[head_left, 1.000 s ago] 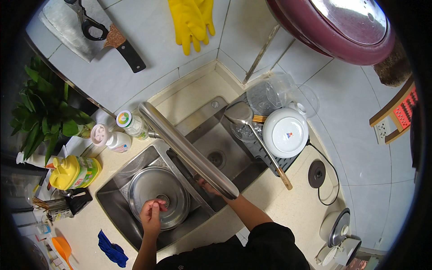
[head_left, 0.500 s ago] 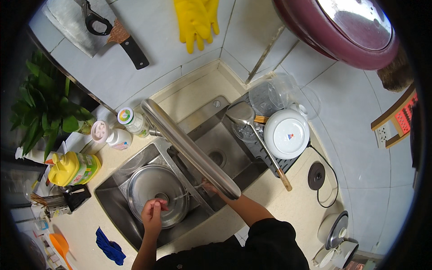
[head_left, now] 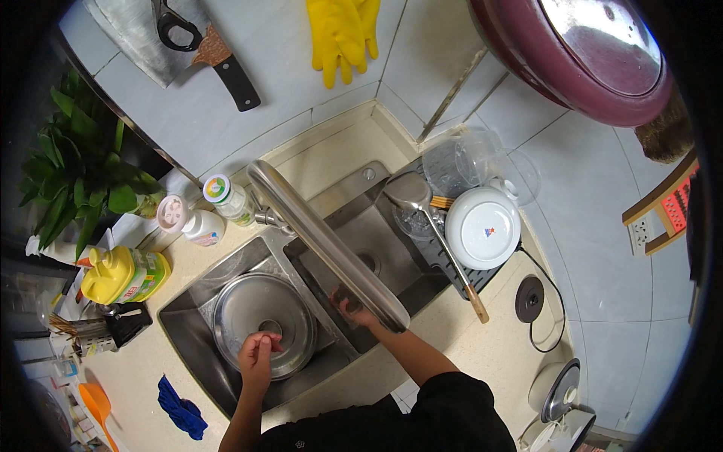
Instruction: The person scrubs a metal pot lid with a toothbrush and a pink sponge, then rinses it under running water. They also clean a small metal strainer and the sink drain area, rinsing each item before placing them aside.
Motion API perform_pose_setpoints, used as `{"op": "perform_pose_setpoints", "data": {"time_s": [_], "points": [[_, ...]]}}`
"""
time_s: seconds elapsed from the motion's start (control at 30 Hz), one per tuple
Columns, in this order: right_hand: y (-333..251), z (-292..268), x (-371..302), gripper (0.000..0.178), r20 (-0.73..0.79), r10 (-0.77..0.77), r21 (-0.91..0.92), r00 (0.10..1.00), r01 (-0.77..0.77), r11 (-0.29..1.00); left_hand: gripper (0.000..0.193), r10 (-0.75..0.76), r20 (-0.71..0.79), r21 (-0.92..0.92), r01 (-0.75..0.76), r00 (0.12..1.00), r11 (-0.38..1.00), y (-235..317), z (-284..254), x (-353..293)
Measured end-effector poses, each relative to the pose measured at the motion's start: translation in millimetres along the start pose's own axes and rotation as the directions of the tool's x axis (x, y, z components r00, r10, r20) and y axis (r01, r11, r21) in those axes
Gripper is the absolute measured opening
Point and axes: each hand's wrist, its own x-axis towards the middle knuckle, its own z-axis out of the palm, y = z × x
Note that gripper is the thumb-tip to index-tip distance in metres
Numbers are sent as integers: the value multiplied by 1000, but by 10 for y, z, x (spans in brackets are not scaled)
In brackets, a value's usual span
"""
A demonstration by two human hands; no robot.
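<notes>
In the left basin of the steel double sink (head_left: 197,307) lies a round metal pot lid (head_left: 233,320). My left hand (head_left: 257,355) is closed at the lid's central knob (head_left: 270,327), thumb against bent fingers; the hand hides part of the grip. Over the right basin, beneath the long steel faucet spout (head_left: 324,239), is my right hand (head_left: 354,309). Its fingers are loosely curled and apart, with nothing visible in them; the spout stands close beside the hand and slight blur softens the fingertips.
A black drying mat (head_left: 437,255) to the right carries a white bowl (head_left: 482,227), a spatula (head_left: 449,252) and clear plastic containers (head_left: 456,160). Jars (head_left: 228,200), a yellow jug (head_left: 128,275) and a blue cloth (head_left: 181,408) stand or lie at left. Yellow gloves (head_left: 343,38) hang on the wall.
My right hand has shifted slightly and its fingers have opened out; the thin splash of water beside it is gone. My left hand stays at the lid. The whole view has shifted slightly.
</notes>
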Motion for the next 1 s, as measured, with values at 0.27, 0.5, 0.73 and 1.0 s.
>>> {"op": "perform_pose_setpoints", "data": {"time_s": [0.27,0.5,0.73,1.0], "points": [[-13,13,-158,42,-179,-251,-600,951,97,794,20,-9,-22,-10,9,1000,1000,-13,-8,-3],[-391,-697,409,44,-47,-239,-813,970,102,573,19,-48,-45,-37,46,998,998,-49,-11,35],[-489,-48,513,36,456,-365,-861,811,300,-410,15,-135,-62,-54,132,989,990,-230,-89,44],[-236,212,842,27,496,-45,-833,867,460,-306,14,-198,-55,-77,193,979,978,-393,-23,85]]}}
